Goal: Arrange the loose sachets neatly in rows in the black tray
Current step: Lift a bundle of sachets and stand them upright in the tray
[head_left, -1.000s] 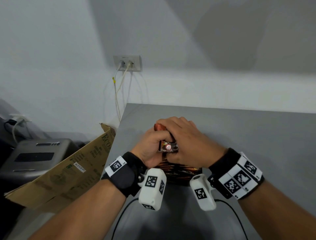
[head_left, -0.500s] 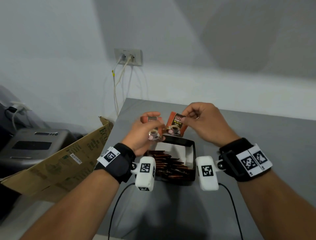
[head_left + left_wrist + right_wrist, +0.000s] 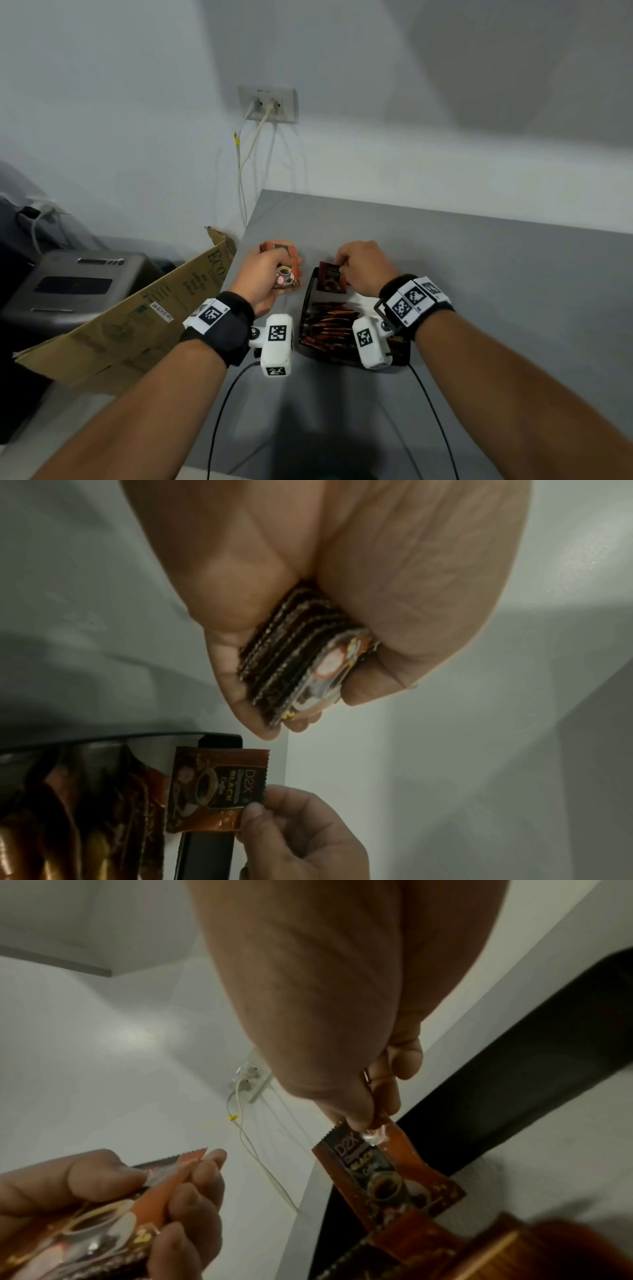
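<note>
My left hand point(image 3: 270, 270) grips a stack of several orange-brown coffee sachets point(image 3: 286, 270) just left of the black tray point(image 3: 306, 301); the stack's serrated edges point(image 3: 294, 653) show between thumb and fingers. My right hand point(image 3: 356, 267) pinches one sachet point(image 3: 330, 277) by its top edge between thumb and forefinger, holding it upright over the tray's far end point(image 3: 377, 1172). A row of sachets point(image 3: 329, 325) stands on edge in the tray's near part. The tray's right side is hidden by my right wrist.
The tray sits near the left edge of a grey table point(image 3: 496, 291). A cardboard box point(image 3: 137, 318) leans beside the table's left edge, next to a grey machine point(image 3: 75, 284). A wall socket point(image 3: 269, 102) with white cables hangs behind. Black wrist cables point(image 3: 219, 411) trail toward me.
My hands parted from over the tray. The left carried the stack to the tray's left side. The right took one sachet and lowered it to the tray's far end.
</note>
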